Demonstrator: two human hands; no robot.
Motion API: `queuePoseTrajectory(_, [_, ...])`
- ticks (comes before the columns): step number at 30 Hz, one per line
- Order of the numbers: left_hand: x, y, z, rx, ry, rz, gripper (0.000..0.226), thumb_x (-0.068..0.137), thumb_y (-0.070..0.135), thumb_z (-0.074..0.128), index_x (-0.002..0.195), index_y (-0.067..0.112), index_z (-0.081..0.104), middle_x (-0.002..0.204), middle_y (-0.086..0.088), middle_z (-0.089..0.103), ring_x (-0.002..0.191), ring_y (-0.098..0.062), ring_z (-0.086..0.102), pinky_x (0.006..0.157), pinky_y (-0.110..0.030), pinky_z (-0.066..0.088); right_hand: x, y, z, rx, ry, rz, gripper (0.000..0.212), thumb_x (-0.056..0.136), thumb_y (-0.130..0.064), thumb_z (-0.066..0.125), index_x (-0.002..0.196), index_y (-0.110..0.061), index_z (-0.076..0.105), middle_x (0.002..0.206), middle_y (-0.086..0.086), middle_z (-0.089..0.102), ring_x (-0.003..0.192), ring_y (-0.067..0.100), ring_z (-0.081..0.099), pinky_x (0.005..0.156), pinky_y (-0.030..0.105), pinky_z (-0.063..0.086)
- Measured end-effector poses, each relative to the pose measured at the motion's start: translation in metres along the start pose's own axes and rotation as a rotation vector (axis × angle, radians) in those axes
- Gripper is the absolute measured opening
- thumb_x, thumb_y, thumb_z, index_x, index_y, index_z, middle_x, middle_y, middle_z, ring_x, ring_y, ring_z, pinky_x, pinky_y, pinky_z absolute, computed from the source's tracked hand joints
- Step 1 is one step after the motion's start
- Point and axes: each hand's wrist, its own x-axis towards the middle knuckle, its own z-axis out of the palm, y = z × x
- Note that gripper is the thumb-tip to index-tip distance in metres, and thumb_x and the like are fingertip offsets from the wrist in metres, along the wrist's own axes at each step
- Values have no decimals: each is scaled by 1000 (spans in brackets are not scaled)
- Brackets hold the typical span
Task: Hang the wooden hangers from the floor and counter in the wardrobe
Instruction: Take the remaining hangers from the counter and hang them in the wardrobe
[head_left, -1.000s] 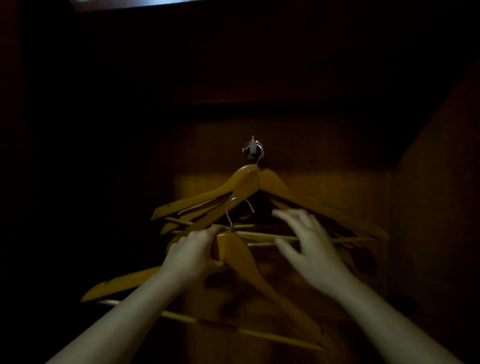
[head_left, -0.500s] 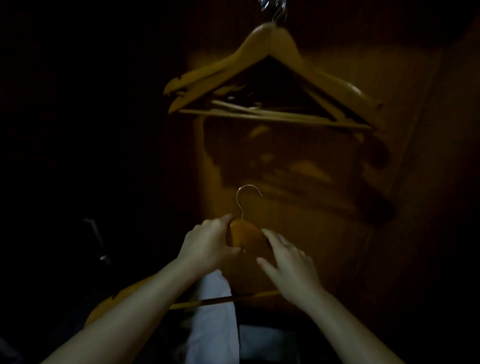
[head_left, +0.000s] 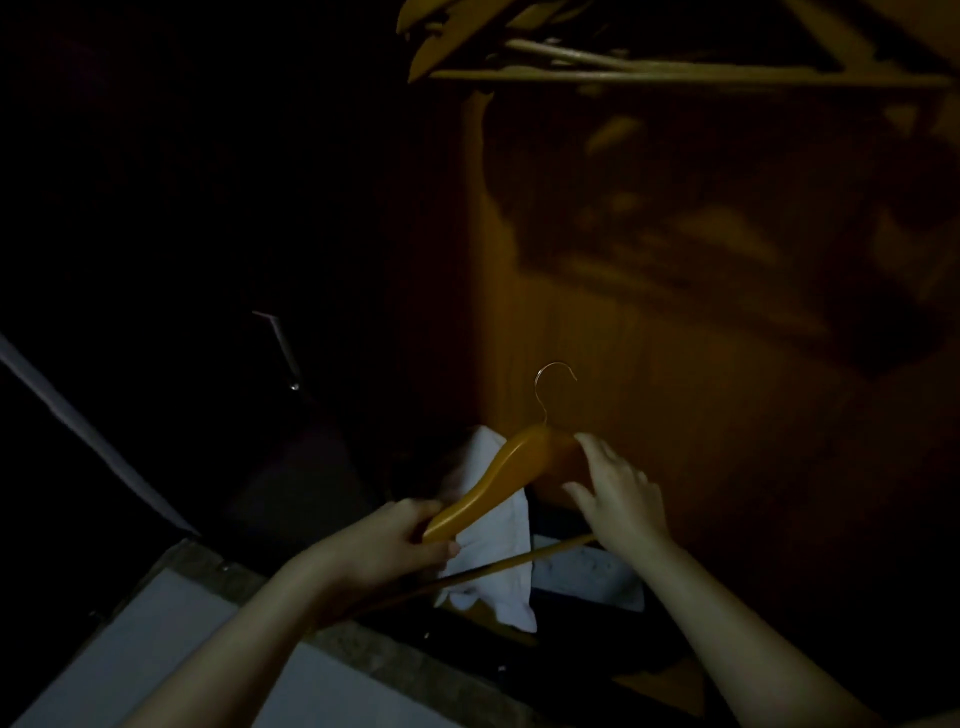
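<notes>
A wooden hanger (head_left: 498, 480) with a thin metal hook (head_left: 551, 387) is held low inside the dark wardrobe. My left hand (head_left: 400, 538) is closed around the end of its left arm. My right hand (head_left: 618, 491) rests on the hanger's neck and right shoulder, fingers curved over it. The hanger's lower bar (head_left: 498, 564) runs between my wrists. Several wooden hangers (head_left: 623, 57) hang together at the top edge of the view, their hooks out of frame.
The wardrobe's wooden back panel (head_left: 701, 312) is lit on the right; the left side is black. A white cloth (head_left: 498, 525) lies on the wardrobe bottom under the hanger. A pale floor (head_left: 156, 649) and a stone sill (head_left: 374, 654) show at the lower left.
The view has tilted down, so the hung hangers have slid to the top edge. My left hand slid from the hanger's neck to the end of its left arm; the hanger sits lower.
</notes>
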Motion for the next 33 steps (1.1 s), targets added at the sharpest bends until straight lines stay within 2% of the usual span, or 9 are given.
queuePoseTrajectory(4, [-6, -9, 14, -127, 15, -27, 20, 92, 23, 52, 96, 4, 57, 74, -2, 63, 66, -9, 65, 62, -21, 52, 5, 11, 16, 149, -92, 68, 55, 88, -22, 59, 136, -27, 33, 134, 0, 46, 121, 25, 50, 96, 43, 46])
queuePoseTrajectory(8, [8, -19, 36, 54, 126, -89, 13, 92, 35, 49, 82, 27, 52, 72, 0, 64, 65, -16, 68, 60, -31, 55, 1, 11, 24, 339, -135, 233, 61, 93, -22, 52, 146, -21, 22, 140, 8, 37, 126, 26, 44, 103, 39, 41])
queuePoseTrajectory(12, [24, -9, 66, 357, 253, -107, 18, 94, 42, 40, 89, 25, 43, 80, 5, 59, 81, -20, 62, 68, -32, 45, -17, -11, 33, 922, -311, 442, 78, 90, -27, 57, 148, -23, 5, 98, -9, 52, 95, 17, 59, 75, 30, 53])
queuePoseTrajectory(15, [35, 8, 89, 338, 303, -118, 27, 96, 44, 33, 94, 19, 44, 93, -7, 66, 85, -27, 64, 75, -40, 51, -9, -21, 50, 1195, -143, 518, 89, 86, -18, 64, 148, -28, 1, 117, -7, 48, 110, 24, 56, 86, 37, 52])
queuePoseTrajectory(18, [41, 20, 102, 300, 308, -69, 24, 97, 42, 30, 92, 21, 40, 89, -4, 63, 79, -22, 62, 69, -32, 46, 4, -22, 55, 1123, 5, 543, 91, 79, -20, 69, 144, -37, 8, 141, 6, 42, 120, 30, 53, 100, 49, 46])
queuePoseTrajectory(21, [42, 21, 97, 122, 187, -12, 27, 96, 47, 32, 99, 23, 45, 92, 4, 59, 77, -12, 59, 73, -32, 50, 11, -16, 39, 1122, -36, 524, 81, 87, -6, 58, 147, -30, 9, 120, 2, 48, 93, 24, 62, 84, 43, 55])
queuePoseTrajectory(24, [47, 15, 75, 6, 216, 18, 35, 94, 47, 37, 111, 22, 54, 113, -3, 59, 99, -16, 58, 92, -42, 48, 18, -6, 21, 1061, -96, 422, 62, 91, 1, 50, 143, -23, 26, 93, -1, 53, 72, 13, 57, 60, 24, 53])
queuePoseTrajectory(28, [58, 20, 34, 165, 289, 23, 47, 94, 37, 47, 135, 16, 40, 136, -6, 43, 121, -21, 47, 101, -35, 42, 21, -7, -6, 915, -98, 273, 58, 93, -11, 50, 144, -25, 25, 110, 1, 55, 73, 10, 54, 58, 20, 44])
queuePoseTrajectory(33, [66, 56, -3, 234, 414, 161, 67, 89, 34, 55, 145, 23, 21, 151, -4, 26, 138, -22, 29, 114, -44, 29, 16, -16, -66, 736, -119, 38, 41, 95, -19, 47, 135, -23, 40, 97, -3, 56, 74, 11, 58, 61, 21, 49])
